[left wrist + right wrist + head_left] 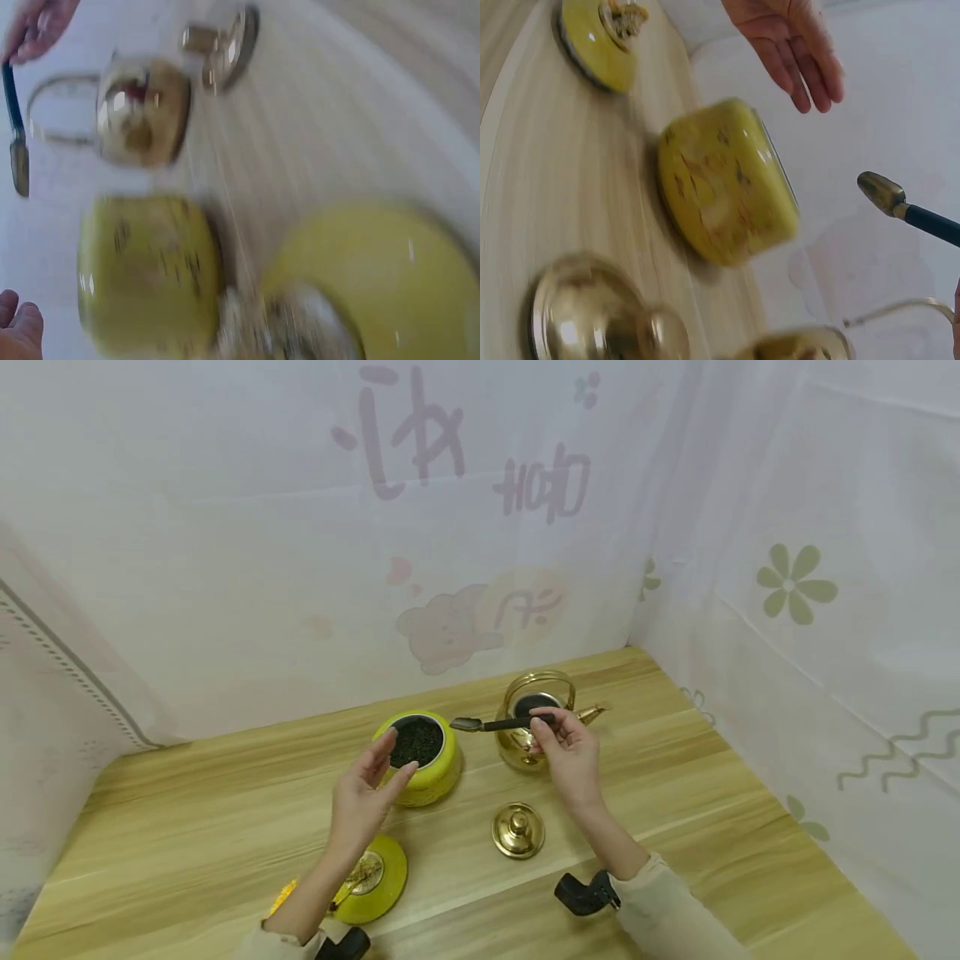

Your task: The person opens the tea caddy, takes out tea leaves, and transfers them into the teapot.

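My right hand (573, 762) pinches the dark handle of a small tea scoop (504, 724), held level above the table with its metal bowl pointing left. A yellow jar (437, 783), full of dark loose tea leaves (418, 745), stands to the left of the scoop. Beside the jar's near left side is my left hand (362, 800), thumb and fingers spread, holding nothing. Behind the right hand, a gold teapot (517, 750) stands uncovered, its handle raised. In the right wrist view the scoop (881, 193) is apart from the jar (724, 184).
A gold teapot lid (517, 831) lies on the wooden table (450, 885) between the forearms. The yellow jar lid (390, 881), with a tassel, lies partly behind the left forearm. White printed curtains (262, 568) enclose the table's back and sides.
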Demonstrator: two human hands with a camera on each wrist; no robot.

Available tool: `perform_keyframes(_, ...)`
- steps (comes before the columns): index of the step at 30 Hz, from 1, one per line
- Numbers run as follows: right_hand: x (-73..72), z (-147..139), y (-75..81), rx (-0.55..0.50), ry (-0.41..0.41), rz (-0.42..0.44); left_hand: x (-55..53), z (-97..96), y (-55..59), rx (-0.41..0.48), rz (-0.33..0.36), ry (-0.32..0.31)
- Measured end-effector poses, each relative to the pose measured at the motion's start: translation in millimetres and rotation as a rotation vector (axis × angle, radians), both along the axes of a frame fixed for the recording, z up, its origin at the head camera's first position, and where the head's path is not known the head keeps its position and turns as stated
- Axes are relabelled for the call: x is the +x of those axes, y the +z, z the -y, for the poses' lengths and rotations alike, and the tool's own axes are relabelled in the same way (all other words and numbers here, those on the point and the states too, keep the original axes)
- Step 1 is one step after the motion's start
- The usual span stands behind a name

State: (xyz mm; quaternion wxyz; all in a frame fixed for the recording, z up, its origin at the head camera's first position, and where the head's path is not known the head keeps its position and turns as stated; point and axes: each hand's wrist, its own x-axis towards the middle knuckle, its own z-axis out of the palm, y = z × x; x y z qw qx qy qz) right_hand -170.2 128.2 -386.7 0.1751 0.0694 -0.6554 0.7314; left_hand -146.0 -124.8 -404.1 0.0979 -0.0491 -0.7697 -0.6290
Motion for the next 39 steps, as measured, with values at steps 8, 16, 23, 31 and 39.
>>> perform_keyframes(8, -2.1, 37, 3.5, 0.073, 0.061, 0.035, -13.0, 35.0, -13.7, -0.183, 0.122, -0.021)
perform_keyframes(16, -4.1, 60, 10.3, 0.185, 0.089, 0.06, -23.8, 37.7, -26.7, -0.288, 0.171, -0.074)
perform_keyframes(23, -25.8, 70, -19.0, 0.237, 0.084, 0.056, -24.7, 36.6, -33.8, -0.319, 0.162, -0.094)
perform_keyframes(31, -32.1, 80, -26.0, 0.334, 0.038, -0.014, -23.3, 34.0, -36.7, -0.305, 0.156, -0.085)
perform_keyframes(39, -33.8, 89, -31.1, 0.435, -0.003, -0.009, -23.1, 33.6, -36.1, -0.266, 0.168, -0.09)
